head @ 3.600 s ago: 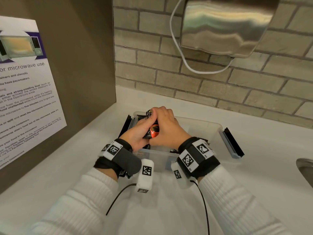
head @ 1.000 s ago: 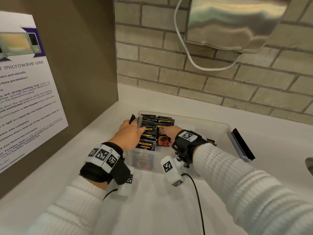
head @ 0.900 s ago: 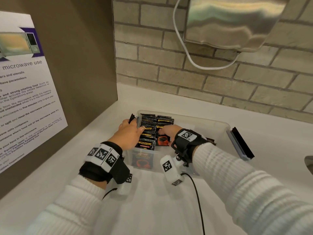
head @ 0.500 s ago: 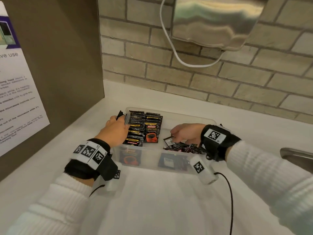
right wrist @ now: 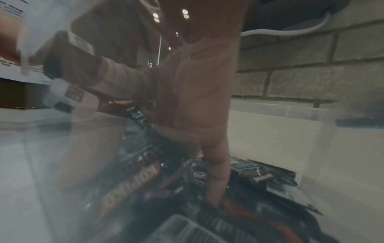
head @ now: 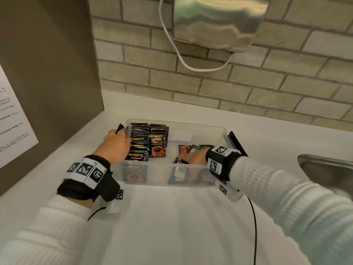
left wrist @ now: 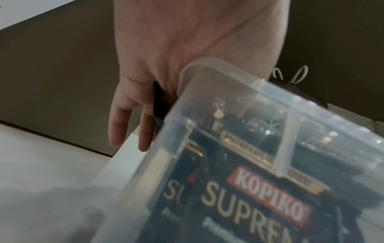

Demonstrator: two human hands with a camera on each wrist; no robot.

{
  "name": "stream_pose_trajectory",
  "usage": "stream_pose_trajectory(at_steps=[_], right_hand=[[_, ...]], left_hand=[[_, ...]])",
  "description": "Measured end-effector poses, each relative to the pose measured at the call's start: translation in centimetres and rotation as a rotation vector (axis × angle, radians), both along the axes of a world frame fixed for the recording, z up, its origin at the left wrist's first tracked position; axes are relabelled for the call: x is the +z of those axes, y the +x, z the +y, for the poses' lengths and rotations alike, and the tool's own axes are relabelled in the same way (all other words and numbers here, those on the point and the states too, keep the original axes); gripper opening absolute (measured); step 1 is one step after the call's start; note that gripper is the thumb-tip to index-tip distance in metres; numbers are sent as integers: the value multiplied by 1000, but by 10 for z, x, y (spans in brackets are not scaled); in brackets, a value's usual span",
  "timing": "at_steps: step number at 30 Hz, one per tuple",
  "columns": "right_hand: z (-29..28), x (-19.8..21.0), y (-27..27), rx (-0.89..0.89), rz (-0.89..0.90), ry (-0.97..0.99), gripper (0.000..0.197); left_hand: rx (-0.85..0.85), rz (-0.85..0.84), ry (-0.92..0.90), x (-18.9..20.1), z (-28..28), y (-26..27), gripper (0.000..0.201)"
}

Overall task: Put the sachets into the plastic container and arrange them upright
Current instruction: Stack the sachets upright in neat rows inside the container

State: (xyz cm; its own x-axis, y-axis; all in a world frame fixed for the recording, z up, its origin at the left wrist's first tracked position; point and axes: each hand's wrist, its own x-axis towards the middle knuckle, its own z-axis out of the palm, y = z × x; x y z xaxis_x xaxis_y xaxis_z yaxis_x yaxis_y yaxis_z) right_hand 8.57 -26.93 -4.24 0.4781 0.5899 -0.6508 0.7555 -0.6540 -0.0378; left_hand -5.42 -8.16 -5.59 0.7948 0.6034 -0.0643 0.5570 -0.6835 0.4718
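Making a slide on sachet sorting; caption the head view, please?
Left hand steadies the plastic container while right hand reaches into loose sachets.

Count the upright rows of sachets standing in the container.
2: left row beside the left hand, right row next to it. Loose sachets lie flat at right.

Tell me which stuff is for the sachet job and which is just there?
For the job: plastic container, upright sachets, loose sachets, left hand, right hand.
Just there: metal dispenser, white cable, poster, sink.
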Motion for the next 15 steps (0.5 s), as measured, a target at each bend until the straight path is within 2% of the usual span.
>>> stream_pose_trajectory(at_steps=[2,5,8,11,15], right_hand=[[-5,1,2,-28,25,34,98],[-14,4,4,-77,59,122,88],[-17,4,6,-72,41,230,63],[-18,8,13,-139,99,409,40],[-19,28,21,-304,158,734,37]], left_hand=[[-14,14,16,2,-3,-1,45],[-22,9,24,4,-5,-1,44],[-36,-8,10,0,0,0,45],[3,-39,-37,-5,6,2,48],[27,-75,6,-5,7,4,48]])
